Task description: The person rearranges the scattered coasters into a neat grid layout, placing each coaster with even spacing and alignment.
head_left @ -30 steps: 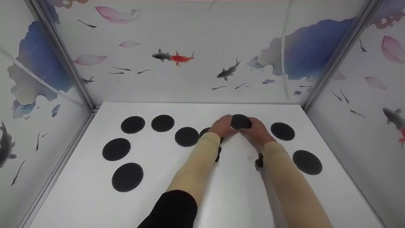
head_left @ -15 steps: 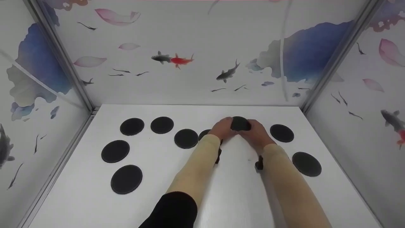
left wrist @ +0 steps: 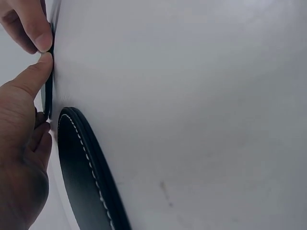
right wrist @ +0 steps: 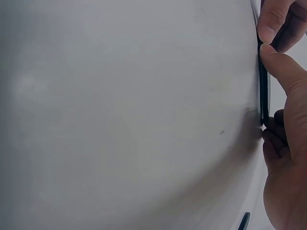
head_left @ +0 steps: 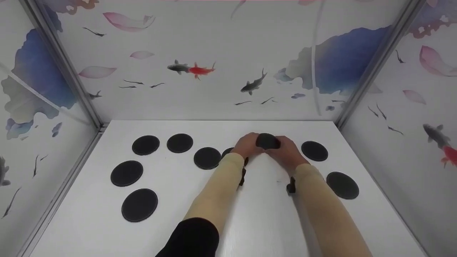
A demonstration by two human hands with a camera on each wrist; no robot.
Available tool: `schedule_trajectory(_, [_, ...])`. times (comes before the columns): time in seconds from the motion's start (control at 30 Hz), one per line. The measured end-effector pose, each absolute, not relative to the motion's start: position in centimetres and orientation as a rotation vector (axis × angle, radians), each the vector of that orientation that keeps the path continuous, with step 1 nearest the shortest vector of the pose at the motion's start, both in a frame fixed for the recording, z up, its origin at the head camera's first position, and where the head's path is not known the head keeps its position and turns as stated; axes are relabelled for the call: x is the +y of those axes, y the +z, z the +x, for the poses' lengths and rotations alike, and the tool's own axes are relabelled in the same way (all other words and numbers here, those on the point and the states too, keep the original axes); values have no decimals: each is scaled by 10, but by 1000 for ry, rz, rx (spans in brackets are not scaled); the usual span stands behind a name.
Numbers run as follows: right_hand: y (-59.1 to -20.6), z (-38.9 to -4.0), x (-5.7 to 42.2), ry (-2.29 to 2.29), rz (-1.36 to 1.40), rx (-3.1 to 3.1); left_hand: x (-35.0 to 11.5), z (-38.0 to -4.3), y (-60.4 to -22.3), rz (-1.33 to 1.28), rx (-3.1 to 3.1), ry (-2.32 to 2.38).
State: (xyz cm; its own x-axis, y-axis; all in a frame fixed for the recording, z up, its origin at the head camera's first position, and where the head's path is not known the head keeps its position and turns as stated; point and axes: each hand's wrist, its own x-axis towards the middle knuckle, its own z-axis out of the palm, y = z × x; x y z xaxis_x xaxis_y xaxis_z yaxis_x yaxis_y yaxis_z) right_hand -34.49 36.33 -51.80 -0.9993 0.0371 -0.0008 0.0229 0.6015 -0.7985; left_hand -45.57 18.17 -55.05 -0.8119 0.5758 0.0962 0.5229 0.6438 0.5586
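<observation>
Near the back of the white table, right of its middle, both hands hold one round black coaster (head_left: 267,141). My left hand (head_left: 246,145) grips its left side and my right hand (head_left: 287,152) its right side. Thumb tips meet at its near edge, as both wrist views show, with other fingers curled at the sides. Seen edge-on, the coaster (left wrist: 46,96) looks thin and dark, lying close over the table. Another coaster (left wrist: 88,172), with white stitching round its rim, lies just beside my left hand; in the head view my left wrist partly covers it.
Several more black coasters lie flat on the table (head_left: 264,214): a group at left, including one coaster (head_left: 139,205) near the front, and two at right, one coaster (head_left: 342,185) beside my right forearm. White panels printed with fish (head_left: 201,70) enclose the back and sides.
The head view has shifted slightly, so everything sits a little lower and further left. Both hands keep their hold on the same coaster, with no clear movement over the table.
</observation>
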Motion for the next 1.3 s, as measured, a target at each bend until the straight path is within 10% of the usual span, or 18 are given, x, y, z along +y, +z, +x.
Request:
schedule_trajectory(0.33, [-554,-386,386,1330,-7,-2839,167,-449,-539,873,2783,879])
schedule_trajectory(1.3, [-542,-353,380,1156,120,-2877,146,-405,-525,842,2928,793])
